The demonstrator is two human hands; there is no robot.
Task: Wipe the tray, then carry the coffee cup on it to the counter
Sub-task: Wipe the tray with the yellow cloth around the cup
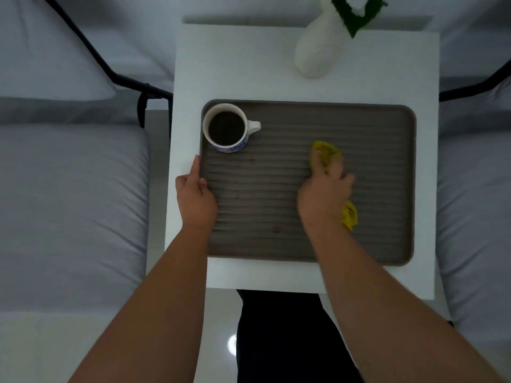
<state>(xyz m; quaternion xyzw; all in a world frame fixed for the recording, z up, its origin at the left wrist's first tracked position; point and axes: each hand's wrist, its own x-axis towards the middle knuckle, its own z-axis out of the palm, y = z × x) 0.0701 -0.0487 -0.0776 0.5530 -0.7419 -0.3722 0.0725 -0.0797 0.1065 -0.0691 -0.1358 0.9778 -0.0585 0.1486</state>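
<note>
**newb_q:** Trying to work out where this is in the job, what's the left side doing?

**traywatcher:** Left to right then. The left hand [197, 193] is clamped on the left rim of the ridged brown tray [409, 175], fingers over the edge, just pinning it in place on the small white table [235, 64]. The coffee cup [227, 131] sits in the tray's far-left corner, full of dark coffee, handle pointing right, just beyond that hand.

**newb_q:** And the right?

**traywatcher:** The right hand [325, 193] is balled around a yellow cloth [326, 152], pressing it onto the ridges around the middle of the tray. A bit of cloth pokes out by the wrist too. White vase [316, 51] is off at the far right of the table, clear of everything.

**newb_q:** So still wiping?

**traywatcher:** I'd say so. A couple of brownish spots show on the near-left part, so the cloth probably needs to go there next, and carefully near the cup, since it's full and would slop easily.
</note>
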